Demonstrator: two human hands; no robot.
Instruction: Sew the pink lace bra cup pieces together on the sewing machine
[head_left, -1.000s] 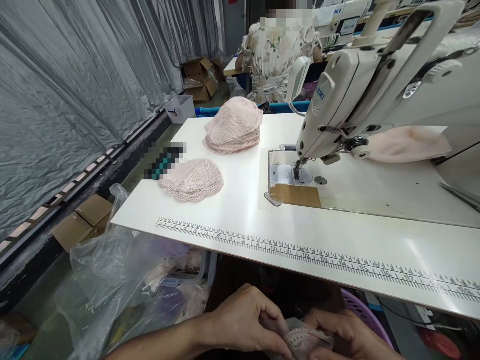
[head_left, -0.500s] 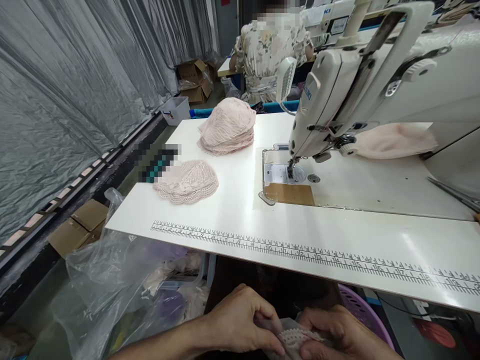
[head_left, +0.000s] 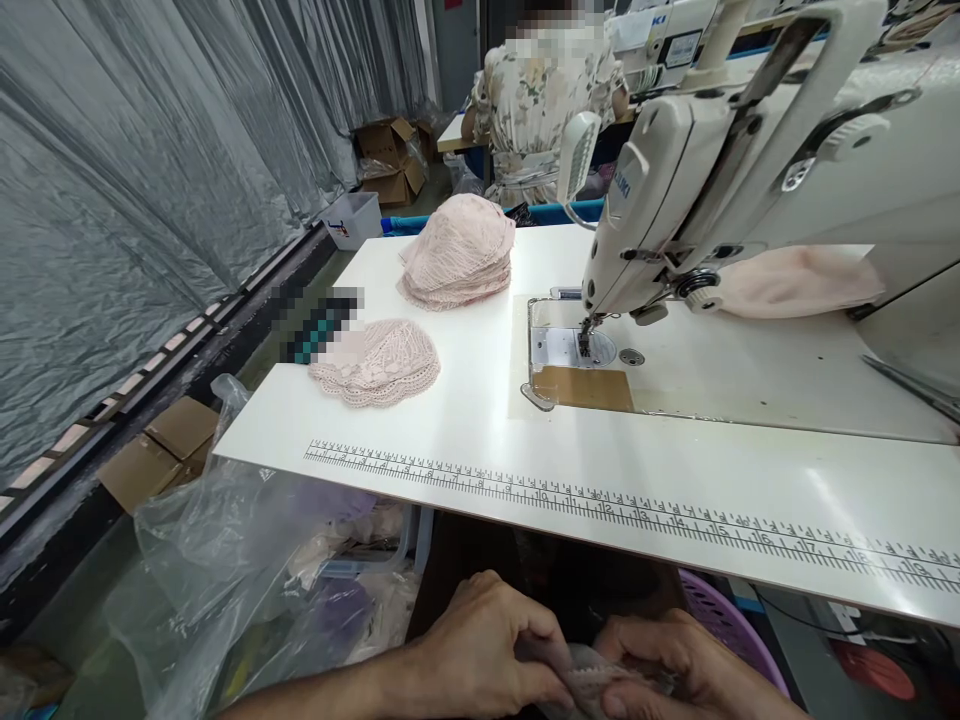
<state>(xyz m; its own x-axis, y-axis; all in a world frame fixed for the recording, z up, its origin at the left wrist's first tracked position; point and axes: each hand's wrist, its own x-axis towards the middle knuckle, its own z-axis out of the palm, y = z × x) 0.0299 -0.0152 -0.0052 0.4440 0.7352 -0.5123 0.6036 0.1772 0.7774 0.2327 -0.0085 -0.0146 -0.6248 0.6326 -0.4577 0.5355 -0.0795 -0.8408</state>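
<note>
Below the table's front edge, my left hand pinches one side of a pale lace piece with a scalloped edge. My right hand grips the other side of it, thumb on top. Much of the lace is hidden by my fingers and the bottom of the picture. On the white table lies a small pile of pink lace cups, and behind it a taller stack of pink lace cups. Nothing lies under the presser foot of the sewing machine.
A ruler scale runs along the table's front. Scissors lie at the right, near pink fabric behind the machine. Below are a purple basket and plastic bags. A person sits with back turned beyond the table.
Both hands stay in nearly the same place. The lace between my fingers has shifted and folded, so less of its scalloped edge shows. The view has moved very slightly.
</note>
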